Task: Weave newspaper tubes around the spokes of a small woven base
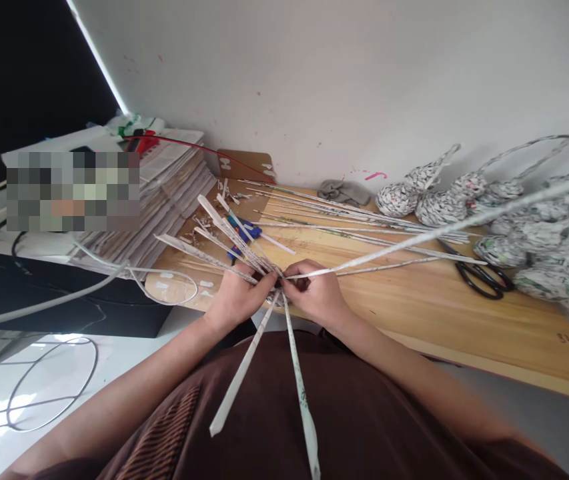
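Our left hand and right hand meet at the table's near edge, fingers bent and thumbs close, both pinching the spot where several paper strips come together. From there the strips fan out: some up past our left fingers, two down over our brown top, and a long one rising to the right above our right hand. What lies beneath our fingertips is mostly hidden.

Just beyond our left hand, a blue tool lies on the table, partly behind the strips. Thin paper rods spread behind our hands, with a grey cloth past them. To the right are black scissors and clustered woven pieces; to the left, stacked paper.
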Available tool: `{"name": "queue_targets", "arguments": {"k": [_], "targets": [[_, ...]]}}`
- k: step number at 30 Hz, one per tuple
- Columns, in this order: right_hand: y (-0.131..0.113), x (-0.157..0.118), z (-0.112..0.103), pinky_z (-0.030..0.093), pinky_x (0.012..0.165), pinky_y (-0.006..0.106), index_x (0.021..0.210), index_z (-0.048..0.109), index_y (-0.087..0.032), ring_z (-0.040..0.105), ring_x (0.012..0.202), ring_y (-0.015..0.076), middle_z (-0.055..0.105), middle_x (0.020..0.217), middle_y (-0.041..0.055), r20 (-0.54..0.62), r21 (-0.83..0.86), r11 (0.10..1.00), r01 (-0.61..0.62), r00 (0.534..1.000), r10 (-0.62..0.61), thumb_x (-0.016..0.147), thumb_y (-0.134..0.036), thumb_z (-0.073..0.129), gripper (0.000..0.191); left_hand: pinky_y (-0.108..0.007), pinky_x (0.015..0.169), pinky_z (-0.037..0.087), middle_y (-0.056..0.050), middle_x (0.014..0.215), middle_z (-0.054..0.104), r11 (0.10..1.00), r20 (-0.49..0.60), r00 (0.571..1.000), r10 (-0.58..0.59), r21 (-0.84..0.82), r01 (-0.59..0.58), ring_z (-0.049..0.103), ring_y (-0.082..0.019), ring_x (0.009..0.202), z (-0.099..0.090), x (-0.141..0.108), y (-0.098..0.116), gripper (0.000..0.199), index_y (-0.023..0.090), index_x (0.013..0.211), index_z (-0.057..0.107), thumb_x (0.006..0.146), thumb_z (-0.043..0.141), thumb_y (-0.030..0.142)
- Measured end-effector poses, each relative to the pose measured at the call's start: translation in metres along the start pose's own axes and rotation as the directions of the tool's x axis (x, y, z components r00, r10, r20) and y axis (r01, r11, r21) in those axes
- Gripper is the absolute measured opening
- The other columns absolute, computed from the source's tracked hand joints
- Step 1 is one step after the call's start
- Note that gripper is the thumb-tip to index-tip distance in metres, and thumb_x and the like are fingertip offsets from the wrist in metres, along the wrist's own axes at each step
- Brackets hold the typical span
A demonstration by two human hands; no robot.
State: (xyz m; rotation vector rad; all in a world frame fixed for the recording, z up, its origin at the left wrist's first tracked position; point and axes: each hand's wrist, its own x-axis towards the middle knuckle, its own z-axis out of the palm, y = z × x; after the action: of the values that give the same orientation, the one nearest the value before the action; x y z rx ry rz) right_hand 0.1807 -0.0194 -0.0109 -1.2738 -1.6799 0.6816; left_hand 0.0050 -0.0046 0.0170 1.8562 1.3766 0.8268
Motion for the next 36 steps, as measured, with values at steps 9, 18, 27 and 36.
{"name": "queue_targets", "arguments": {"k": [9, 18, 27, 36], "targets": [[0.005, -0.001, 0.002, 0.049, 0.063, 0.026, 0.076, 0.068, -0.018, 0.064, 0.067, 0.0154, 0.069, 0.076, 0.0049, -0.031, 0.042, 0.998, 0.045, 0.999, -0.044, 0.080, -0.019, 0.068, 0.004, -0.035, 0.091, 0.058, -0.011, 0.113, 0.075, 0.957, 0.433, 0.889, 0.146, -0.289, -0.016, 0.072, -0.024, 0.102, -0.032, 0.003, -0.010, 0.035, 0.018, 0.110, 0.073, 0.079, 0.077, 0.033], [0.003, -0.002, 0.003, 0.049, 0.063, 0.026, 0.074, 0.068, -0.020, 0.064, 0.068, 0.0156, 0.069, 0.074, 0.0034, -0.014, 0.061, 0.998, 0.019, 1.000, -0.018, 0.078, -0.019, 0.068, 0.005, -0.031, 0.075, 0.061, -0.009, 0.091, 0.079, 0.947, 0.321, 0.944, 0.081, -0.319, 0.027, 0.074, -0.023, 0.083, -0.026, 0.015, -0.024, 0.027, 0.017, 0.095, 0.078, 0.080, 0.075, 0.039], [-0.002, -0.001, 0.001, 0.049, 0.063, 0.027, 0.072, 0.069, -0.021, 0.064, 0.068, 0.0161, 0.070, 0.074, 0.0034, 0.036, 0.067, 0.998, -0.001, 0.999, -0.002, 0.079, -0.021, 0.070, 0.007, -0.029, 0.071, 0.061, -0.009, 0.088, 0.079, 0.954, 0.323, 0.942, 0.095, -0.299, 0.007, 0.074, -0.021, 0.077, -0.023, 0.020, -0.032, 0.028, 0.015, 0.091, 0.078, 0.081, 0.073, 0.041], [-0.002, -0.001, 0.001, 0.048, 0.062, 0.026, 0.073, 0.069, -0.020, 0.064, 0.067, 0.0155, 0.070, 0.074, 0.0031, 0.029, 0.068, 0.998, 0.004, 1.000, -0.006, 0.080, -0.021, 0.070, 0.007, -0.026, 0.070, 0.059, -0.005, 0.083, 0.078, 0.966, 0.313, 0.930, 0.193, -0.228, -0.124, 0.073, -0.018, 0.073, -0.024, 0.025, -0.032, 0.017, 0.018, 0.088, 0.078, 0.083, 0.069, 0.032]]}}
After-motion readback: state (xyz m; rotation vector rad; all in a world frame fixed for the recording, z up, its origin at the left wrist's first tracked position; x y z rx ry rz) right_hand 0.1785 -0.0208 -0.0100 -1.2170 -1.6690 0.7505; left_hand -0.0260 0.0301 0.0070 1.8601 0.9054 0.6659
